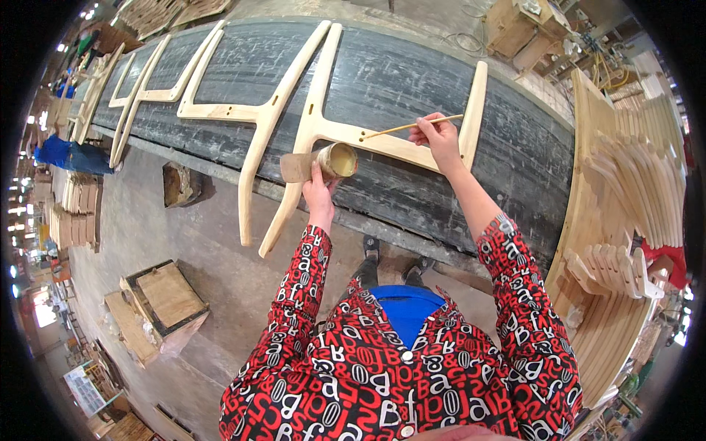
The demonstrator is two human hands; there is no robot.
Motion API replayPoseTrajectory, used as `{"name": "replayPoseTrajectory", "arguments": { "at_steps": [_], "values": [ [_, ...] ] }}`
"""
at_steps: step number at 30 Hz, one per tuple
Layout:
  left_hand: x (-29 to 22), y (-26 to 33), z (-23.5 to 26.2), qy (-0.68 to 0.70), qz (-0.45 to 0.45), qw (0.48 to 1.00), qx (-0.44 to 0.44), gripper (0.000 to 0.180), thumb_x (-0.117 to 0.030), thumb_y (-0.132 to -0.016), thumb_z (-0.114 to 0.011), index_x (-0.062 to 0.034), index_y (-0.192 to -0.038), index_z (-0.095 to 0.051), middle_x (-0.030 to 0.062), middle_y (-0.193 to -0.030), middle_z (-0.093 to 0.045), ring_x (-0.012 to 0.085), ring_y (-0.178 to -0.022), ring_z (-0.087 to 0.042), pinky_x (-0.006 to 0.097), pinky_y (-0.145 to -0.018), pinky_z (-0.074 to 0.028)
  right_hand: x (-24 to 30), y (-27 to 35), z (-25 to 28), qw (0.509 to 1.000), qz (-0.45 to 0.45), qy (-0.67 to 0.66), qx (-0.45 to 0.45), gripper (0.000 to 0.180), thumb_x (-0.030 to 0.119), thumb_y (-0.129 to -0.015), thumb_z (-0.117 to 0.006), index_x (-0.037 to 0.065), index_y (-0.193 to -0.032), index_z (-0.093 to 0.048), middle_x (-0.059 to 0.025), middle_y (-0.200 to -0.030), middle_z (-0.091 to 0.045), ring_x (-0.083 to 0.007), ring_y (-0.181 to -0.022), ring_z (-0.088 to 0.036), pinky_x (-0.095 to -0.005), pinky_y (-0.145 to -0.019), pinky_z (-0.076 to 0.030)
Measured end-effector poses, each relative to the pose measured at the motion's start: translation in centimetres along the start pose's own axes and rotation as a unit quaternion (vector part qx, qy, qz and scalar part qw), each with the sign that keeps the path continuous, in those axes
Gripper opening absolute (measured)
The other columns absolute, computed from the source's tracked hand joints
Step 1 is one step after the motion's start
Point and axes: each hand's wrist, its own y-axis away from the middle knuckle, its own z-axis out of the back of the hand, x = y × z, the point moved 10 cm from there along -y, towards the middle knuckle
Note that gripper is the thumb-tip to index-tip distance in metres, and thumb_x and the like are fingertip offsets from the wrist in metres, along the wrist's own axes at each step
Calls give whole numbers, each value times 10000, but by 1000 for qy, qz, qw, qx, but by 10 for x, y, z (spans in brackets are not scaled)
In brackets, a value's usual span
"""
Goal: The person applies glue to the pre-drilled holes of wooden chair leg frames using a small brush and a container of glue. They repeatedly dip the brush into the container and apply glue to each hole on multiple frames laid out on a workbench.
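My left hand (318, 192) is wrapped round a round pot (356, 165) of pale yellow liquid, tilted so its mouth shows. A flat brown piece (296, 167) juts out from the pot's left side. My right hand (439, 143) pinches a thin wooden stick (397, 128) near its upper end. The stick's lower tip is at the small dark holes in the crossbar of a pale wooden chair side frame (334, 132). Whether the tip is inside a hole, I cannot tell. This frame lies flat on a long dark table (401, 81), and a second frame (268, 110) lies close on its left.
Several more wooden frames (158, 95) lie along the table to the left. Curved wooden parts (632, 191) are stacked at the right. On the floor stand a wooden box (173, 294) and a dark bin (180, 184). A person in blue (77, 156) is at the far left.
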Motion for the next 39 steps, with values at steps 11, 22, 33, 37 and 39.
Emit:
{"name": "replayPoseTrajectory", "arguments": {
  "at_steps": [11, 22, 33, 37, 39],
  "values": [
    [0, 49, -125, -23, -35, 988, 150, 322, -344, -936, -500, -69, -1097, -545, 21, -1024, -589, 118, -912, -575, 302, -703, -527, -20, 71, 75, 970, -153, -160, -102, 133, 187, -904, -543, 75, -837, -516, -94, -723, -632, -157, -601, -615, -258, -525, -483],
    [70, 64, -186, 66, 71, 979, 178, 353, -351, -945, -468, -37, -1098, -515, 73, -994, -608, 158, -874, -617, 309, -708, -564, 54, 103, 150, 991, 28, -107, -70, 88, 62, -865, -557, 8, -934, -566, -114, -909, -630, -164, -763, -619, -273, -690, -499],
    [111, 70, -212, 53, 95, 978, 179, 371, -348, -948, -461, -29, -1137, -486, 95, -1047, -585, 197, -914, -608, 369, -733, -554, -3, 108, 202, 954, -79, -165, -236, 190, 248, -908, -557, 82, -851, -484, -75, -727, -614, -134, -573, -592, -265, -505, -463],
    [123, 59, -184, 46, 107, 984, 134, 409, -376, -935, -481, -11, -1118, -502, 114, -1073, -581, 215, -931, -605, 381, -743, -545, 48, 88, 194, 987, 21, 14, -158, 201, 212, -894, -578, 56, -798, -496, -72, -695, -612, -125, -585, -598, -253, -516, -467],
    [127, 55, -165, 44, 116, 987, 103, 417, -385, -930, -488, -11, -1116, -508, 117, -1085, -579, 217, -935, -604, 378, -749, -541, 60, 81, 181, 983, 46, 122, -131, 214, 207, -890, -582, 47, -774, -500, -63, -678, -608, -116, -589, -598, -245, -521, -462]
  ]
}}
